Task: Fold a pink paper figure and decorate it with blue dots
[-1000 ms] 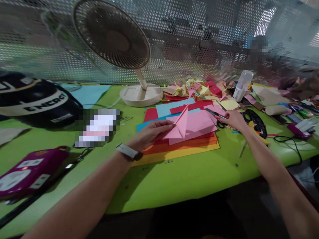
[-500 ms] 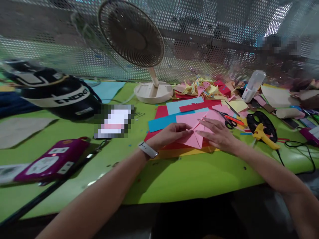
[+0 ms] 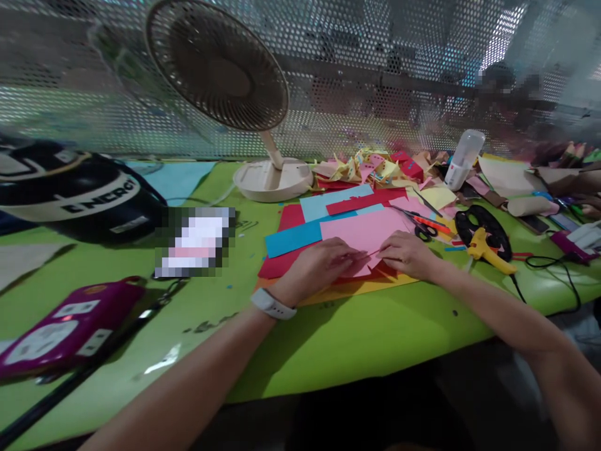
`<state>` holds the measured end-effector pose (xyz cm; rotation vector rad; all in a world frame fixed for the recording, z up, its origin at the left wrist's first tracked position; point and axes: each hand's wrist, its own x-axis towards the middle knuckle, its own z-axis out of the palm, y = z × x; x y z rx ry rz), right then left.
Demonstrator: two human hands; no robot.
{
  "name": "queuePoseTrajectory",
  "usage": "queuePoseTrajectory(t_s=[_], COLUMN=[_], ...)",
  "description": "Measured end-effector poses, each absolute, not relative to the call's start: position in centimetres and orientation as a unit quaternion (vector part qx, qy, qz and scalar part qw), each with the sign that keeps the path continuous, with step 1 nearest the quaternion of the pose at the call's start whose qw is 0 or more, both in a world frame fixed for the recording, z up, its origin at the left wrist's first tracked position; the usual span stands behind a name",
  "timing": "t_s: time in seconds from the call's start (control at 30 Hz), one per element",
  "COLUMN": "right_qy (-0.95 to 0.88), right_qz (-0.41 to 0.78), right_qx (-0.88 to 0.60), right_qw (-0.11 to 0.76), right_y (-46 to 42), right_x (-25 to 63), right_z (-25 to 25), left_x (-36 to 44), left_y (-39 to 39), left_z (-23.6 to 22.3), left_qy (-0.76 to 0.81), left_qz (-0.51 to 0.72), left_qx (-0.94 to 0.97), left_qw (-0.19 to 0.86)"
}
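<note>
A pink sheet of paper [image 3: 361, 232] lies on a stack of coloured sheets, its near edge folded and creased. My left hand [image 3: 319, 266], with a pale watch band at the wrist, is closed on the left part of that near edge, fingertips on the fold. Opposite it, my right hand [image 3: 408, 254] is closed with thumb and fingers pinching the right part of the edge. The two sets of fingertips nearly meet. Beneath are a blue strip [image 3: 293, 238], red paper [image 3: 277, 266] and orange paper [image 3: 310, 297]. Black-handled scissors [image 3: 425, 232] lie beyond my right hand.
A yellow glue gun [image 3: 491, 252] rests by a black palette-like tray [image 3: 502, 228] on the right. Behind are paper scraps [image 3: 370, 166], a clear-topped bottle [image 3: 464, 160] and a fan [image 3: 270, 178]. Left: a phone [image 3: 197, 241], purple power strip [image 3: 75, 319], black ENERGY container [image 3: 94, 200].
The pink paper's near part, earlier a pointed, diamond-like shape, is now folded up with a shorter near edge. My right hand has gone from spread fingers to a pinch. The view has shifted slightly right.
</note>
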<state>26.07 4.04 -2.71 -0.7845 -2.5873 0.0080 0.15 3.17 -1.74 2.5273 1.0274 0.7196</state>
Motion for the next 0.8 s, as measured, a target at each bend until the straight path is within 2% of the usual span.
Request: queuePoseTrajectory(t_s=[0.17, 0.33, 0.63, 0.8], right_qy=[-0.915, -0.895, -0.845, -0.819], right_qz=[0.104, 0.154, 0.228, 0.301], right_qx=[-0.294, -0.309, -0.406, -0.441], right_qw=[0.255, 0.282, 0.263, 0.208], right_y=[3.9, 3.9, 3.9, 4.2], right_x=[25.9, 25.6, 25.0, 25.0], right_z=[-2.8, -2.9, -2.6, -1.2], left_x=[0.0, 0.0, 0.3, 0.5], left_y=[3.6, 3.7, 3.4, 3.2], left_z=[-2.9, -3.2, -2.4, -1.9], left_qy=[0.326, 0.329, 0.335, 0.354], left_qz=[0.233, 0.225, 0.2, 0.181], left_qx=[0.912, 0.915, 0.918, 0.913], left_qw=[0.09, 0.068, 0.07, 0.089])
